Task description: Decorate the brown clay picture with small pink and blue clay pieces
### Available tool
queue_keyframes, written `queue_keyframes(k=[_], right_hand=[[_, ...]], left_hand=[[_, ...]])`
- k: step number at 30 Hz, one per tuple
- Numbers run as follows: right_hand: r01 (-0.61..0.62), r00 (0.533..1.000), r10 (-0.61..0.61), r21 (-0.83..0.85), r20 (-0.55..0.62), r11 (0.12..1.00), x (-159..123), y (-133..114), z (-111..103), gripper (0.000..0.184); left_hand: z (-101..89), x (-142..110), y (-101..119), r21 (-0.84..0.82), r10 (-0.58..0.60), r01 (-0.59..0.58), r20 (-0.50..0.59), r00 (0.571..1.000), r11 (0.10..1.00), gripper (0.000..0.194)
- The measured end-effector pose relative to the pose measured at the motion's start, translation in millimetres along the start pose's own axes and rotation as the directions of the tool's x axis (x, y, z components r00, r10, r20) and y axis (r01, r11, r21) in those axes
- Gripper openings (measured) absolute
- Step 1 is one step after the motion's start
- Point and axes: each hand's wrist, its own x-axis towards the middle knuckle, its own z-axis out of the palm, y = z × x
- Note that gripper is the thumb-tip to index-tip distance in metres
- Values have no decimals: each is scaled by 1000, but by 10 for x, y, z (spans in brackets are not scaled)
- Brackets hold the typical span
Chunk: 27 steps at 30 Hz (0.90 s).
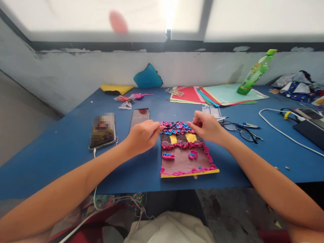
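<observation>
A clay-decorated panel [181, 158] lies in front of me on the blue table. Its top band is covered in small pink, blue and dark clay petals [177, 127]. Below that come black and yellow blocks, then a brownish field with a ruffled pink clay border and a yellow strip along the near edge. At the top left corner, my left hand [144, 136] is closed, thumb and forefinger pinched on the panel's edge. My right hand [207, 126] pinches the top right part in the same way, and its fingertips cover the petals there.
Two phones [102, 131] [140, 116] lie to the left, one with a white cable. Glasses [240, 130] and pens are right of my right hand. Farther back are coloured paper sheets [222, 92], a tilted green bottle [257, 72] and small clay bags [126, 101].
</observation>
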Motion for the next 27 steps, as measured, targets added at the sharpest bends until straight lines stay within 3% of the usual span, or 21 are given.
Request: queue_keyframes(k=[9,18,23,27], right_hand=[[14,997,-12,-28,73,1000,-36,-28,13,30],[53,994,-53,-5,92,999,-53,-59,15,29],[-53,996,39,175,81,983,-26,-39,20,47],[-126,990,103,300,93,946,15,-15,-18,49]], left_hand=[[17,-21,98,95,234,-230,-28,972,969,38],[12,-21,117,92,272,-271,-5,962,958,40],[8,-19,113,104,265,-267,33,964,958,41],[10,-20,109,105,252,-255,42,967,961,42]])
